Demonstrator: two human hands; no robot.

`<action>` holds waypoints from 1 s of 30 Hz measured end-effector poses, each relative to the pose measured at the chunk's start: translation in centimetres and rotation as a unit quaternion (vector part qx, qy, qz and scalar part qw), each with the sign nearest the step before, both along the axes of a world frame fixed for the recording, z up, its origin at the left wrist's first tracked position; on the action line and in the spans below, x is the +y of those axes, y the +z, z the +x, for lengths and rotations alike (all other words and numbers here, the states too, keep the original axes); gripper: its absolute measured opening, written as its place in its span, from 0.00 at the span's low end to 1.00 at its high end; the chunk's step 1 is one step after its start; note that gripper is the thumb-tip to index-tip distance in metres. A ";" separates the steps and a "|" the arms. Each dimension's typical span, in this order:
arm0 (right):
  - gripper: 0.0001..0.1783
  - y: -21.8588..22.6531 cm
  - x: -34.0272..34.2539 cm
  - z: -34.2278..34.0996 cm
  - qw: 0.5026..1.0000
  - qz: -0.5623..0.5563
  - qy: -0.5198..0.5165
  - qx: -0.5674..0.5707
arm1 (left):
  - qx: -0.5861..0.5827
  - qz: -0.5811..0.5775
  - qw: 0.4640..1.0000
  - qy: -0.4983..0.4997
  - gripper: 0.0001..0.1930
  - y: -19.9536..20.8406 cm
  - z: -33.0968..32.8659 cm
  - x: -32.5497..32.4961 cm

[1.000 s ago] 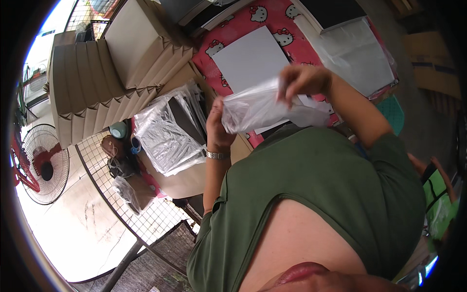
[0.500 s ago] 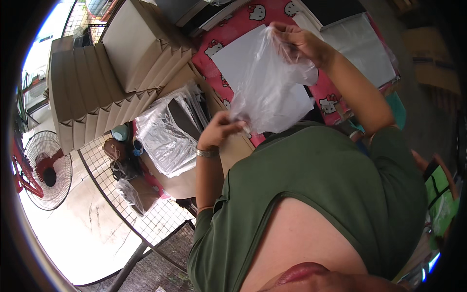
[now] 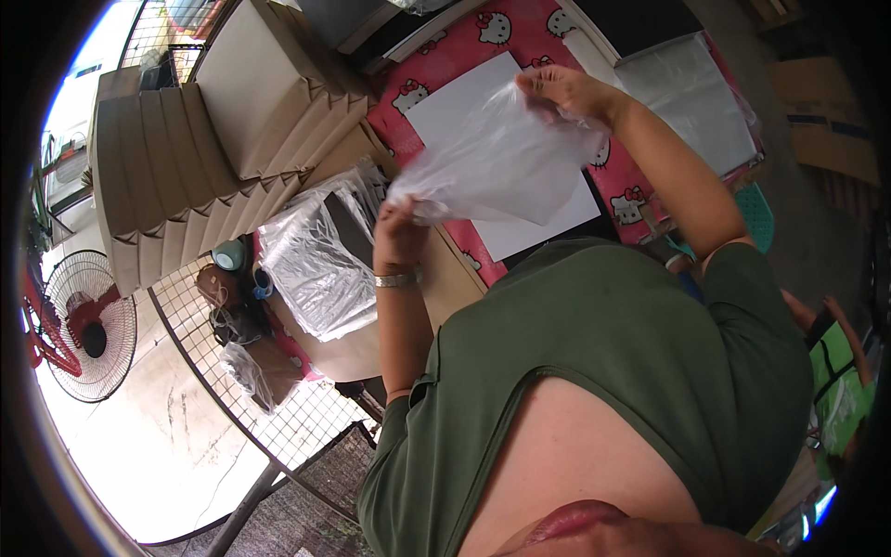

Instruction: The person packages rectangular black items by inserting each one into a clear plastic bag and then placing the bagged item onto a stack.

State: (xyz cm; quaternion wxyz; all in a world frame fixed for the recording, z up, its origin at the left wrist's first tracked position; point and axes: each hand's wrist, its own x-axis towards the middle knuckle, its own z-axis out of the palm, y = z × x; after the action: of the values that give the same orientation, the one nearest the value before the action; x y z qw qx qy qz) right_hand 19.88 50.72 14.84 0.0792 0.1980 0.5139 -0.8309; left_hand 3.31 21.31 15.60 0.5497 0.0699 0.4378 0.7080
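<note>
A thin clear plastic bag (image 3: 492, 162) stretches between my two hands above the table. My left hand (image 3: 401, 232), with a metal watch band at the wrist, grips its near left edge. Farther off, my right hand (image 3: 566, 93) pinches the opposite edge, fingers closed on the film. Beneath the bag lies a white sheet (image 3: 548, 227), partly covered by it, on a dark flat board (image 3: 594, 232). Pink cartoon-print cloth (image 3: 408, 135) covers the table under them.
Folded brown cardboard pieces (image 3: 167, 158) are stacked at the left. Beside my left forearm lies a pile of plastic-wrapped flat items (image 3: 316, 265). A stack of clear plastic sheets (image 3: 687, 102) sits at the far right. A fan (image 3: 90, 325) stands at far left.
My left hand has moved left and slightly up, drawing the bag wider and flatter. My right hand has come slightly nearer. More of the white sheet's near part now shows.
</note>
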 end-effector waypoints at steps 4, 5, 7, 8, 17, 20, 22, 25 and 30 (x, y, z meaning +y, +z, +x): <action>0.16 0.0 0.6 0.7 0.989 0.006 0.137 0.052 | -0.089 0.044 0.992 0.081 0.22 0.5 -1.5 1.1; 0.15 -0.2 1.0 0.8 0.986 -0.015 0.151 0.071 | -0.096 0.029 0.992 0.082 0.22 0.7 -1.4 1.5; 0.09 -1.3 1.5 0.3 0.976 -0.145 -0.020 0.163 | 0.034 -0.111 0.993 -0.028 0.16 0.5 -0.2 1.7; 0.09 -1.1 1.5 -0.2 0.956 -0.209 -0.103 0.179 | 0.064 -0.159 0.976 -0.131 0.16 -1.1 -0.6 1.2; 0.14 -4.5 3.9 -1.0 0.980 -0.154 -0.116 0.048 | -0.069 0.057 0.994 -0.068 0.26 -4.6 -5.4 2.6; 0.22 -9.3 5.7 -2.9 0.989 -0.084 -0.121 0.025 | -0.084 -0.045 0.995 0.034 0.17 -9.5 -8.5 4.5; 0.22 -10.9 4.9 -5.5 0.989 0.031 -0.146 -0.013 | 0.016 -0.195 0.978 0.067 0.14 -13.4 -10.7 6.2; 0.20 -13.9 5.0 -8.9 0.872 0.455 -0.148 -0.101 | 0.179 -0.345 0.916 0.096 0.09 -16.8 -12.3 9.7; 0.16 -15.4 3.5 -11.0 0.777 0.571 -0.159 -0.211 | 0.516 -0.371 0.771 0.031 0.06 -20.1 -14.5 9.2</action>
State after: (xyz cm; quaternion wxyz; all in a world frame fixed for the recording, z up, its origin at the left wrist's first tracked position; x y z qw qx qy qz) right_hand 8.88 54.24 -0.52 -0.0749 0.4564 0.8256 -0.3234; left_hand -11.16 30.47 -4.49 0.2016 0.2021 0.8862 0.3650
